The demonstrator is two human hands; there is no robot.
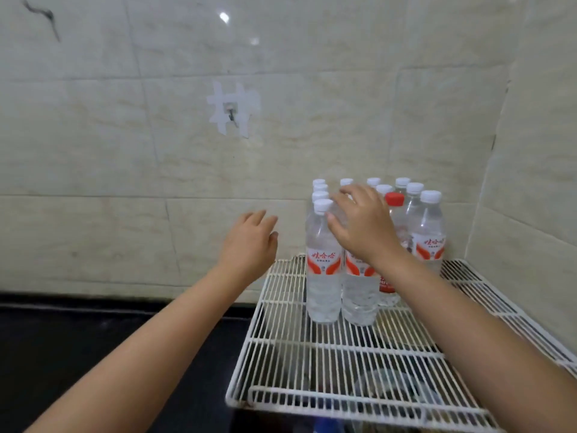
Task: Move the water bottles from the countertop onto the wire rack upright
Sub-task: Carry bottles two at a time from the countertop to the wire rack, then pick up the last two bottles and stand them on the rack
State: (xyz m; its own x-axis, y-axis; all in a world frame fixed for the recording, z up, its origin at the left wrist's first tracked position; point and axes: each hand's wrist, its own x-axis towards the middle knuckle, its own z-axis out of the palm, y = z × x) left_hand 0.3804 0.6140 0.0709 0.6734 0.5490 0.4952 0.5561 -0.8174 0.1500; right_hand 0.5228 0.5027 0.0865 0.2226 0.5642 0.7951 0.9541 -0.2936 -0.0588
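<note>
Head view. A cluster of clear plastic water bottles (pixel 323 267) with white caps and orange labels stands upright at the far part of the white wire rack (pixel 312 364); one red-capped bottle (pixel 394 200) stands among them. The right hand (pixel 363 223) rests fingers spread on a near bottle, apparently just setting or steadying it; whether it grips cannot be told. The left hand (pixel 249 242) hovers open and empty, left of the cluster. The dark counter (pixel 78 339) shows no bottles in view, so placement looks near complete.

Next move: release cleanly without toppling neighbours. The rack's near half is free; walls close the far and right sides.
</note>
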